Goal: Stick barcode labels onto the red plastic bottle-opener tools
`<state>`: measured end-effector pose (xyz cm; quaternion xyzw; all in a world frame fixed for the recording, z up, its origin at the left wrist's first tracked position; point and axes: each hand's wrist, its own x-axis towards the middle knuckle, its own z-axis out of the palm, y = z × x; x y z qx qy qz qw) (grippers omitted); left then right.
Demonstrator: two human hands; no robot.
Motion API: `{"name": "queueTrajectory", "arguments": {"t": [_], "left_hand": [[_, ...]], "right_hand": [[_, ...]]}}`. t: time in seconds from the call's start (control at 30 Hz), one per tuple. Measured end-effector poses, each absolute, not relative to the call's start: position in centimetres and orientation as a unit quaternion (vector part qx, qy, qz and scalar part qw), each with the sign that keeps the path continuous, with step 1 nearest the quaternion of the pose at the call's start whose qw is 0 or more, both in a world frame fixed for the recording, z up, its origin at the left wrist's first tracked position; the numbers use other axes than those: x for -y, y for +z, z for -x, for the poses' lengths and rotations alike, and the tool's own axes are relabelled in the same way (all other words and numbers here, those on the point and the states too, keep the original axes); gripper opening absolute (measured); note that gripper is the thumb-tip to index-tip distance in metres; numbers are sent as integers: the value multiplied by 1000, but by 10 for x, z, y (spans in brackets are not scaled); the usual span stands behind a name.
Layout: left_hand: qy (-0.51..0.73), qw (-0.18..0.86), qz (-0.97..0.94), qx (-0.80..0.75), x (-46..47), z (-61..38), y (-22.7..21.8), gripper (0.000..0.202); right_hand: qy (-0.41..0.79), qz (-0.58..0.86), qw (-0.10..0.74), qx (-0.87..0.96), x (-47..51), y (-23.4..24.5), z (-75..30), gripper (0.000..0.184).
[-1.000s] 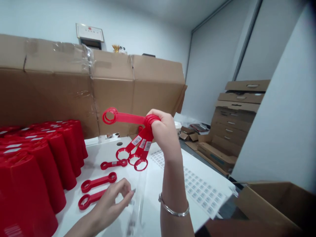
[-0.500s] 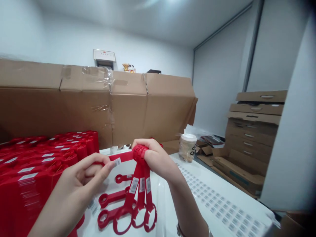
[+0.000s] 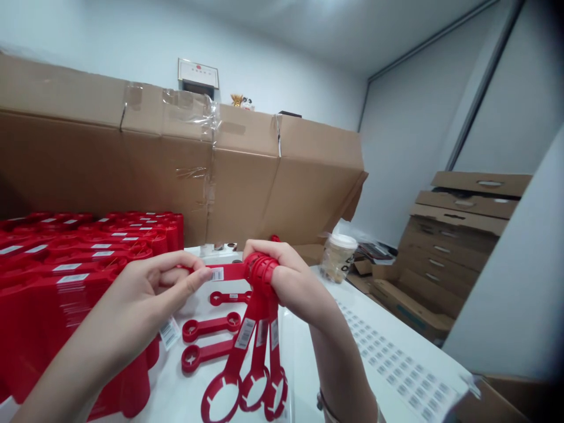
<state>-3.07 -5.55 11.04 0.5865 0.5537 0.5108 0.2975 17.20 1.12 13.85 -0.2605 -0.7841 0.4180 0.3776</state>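
So the right hand (image 3: 294,281) is curled tight around a bundle of red plastic ring-ended wrenches (image 3: 259,269), fingers wrapped right over the stacked rings, and the whole bundle sits up in that fist above the white table (image 3: 304,376). Three of the handles hang down out of the fist, each with a barcode sticker, their big notched rings dangling just over the tabletop. A fourth handle (image 3: 227,272) runs sideways out of the fist to the left hand (image 3: 152,285), which pinches it between thumb and curled fingers, right beside its white barcode sticker (image 3: 217,274).

Under the hands, three loose red double-ended wrenches (image 3: 211,326) lie flat on the table. Along the table's left side are rows of tall red cylinders (image 3: 70,305) with white labels, and a small barcode tag (image 3: 170,333) sits just under the left wrist. Toward the table's right side there's a white sheet of barcode stickers (image 3: 396,370), with a paper cup (image 3: 338,258) past the right hand at the far edge. A big taped cardboard sheet (image 3: 211,176) stands behind the table.
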Motion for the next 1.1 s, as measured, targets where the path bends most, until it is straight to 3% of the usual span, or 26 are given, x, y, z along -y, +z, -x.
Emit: {"name": "queueTrajectory", "arguments": {"t": [0.23,0.63,1.1], "left_hand": [[507,280,-580,-573,56,28,112,45],[549,342,-576,-499,58,28,114,42],[609,453,-505,-412,57,27,113,24]], "right_hand": [[416,262,380,783,-9,140,-172,19],[460,248,376,765,-15,140,-170,18],[507,230,395,731,-25,134,-161,15]]}}
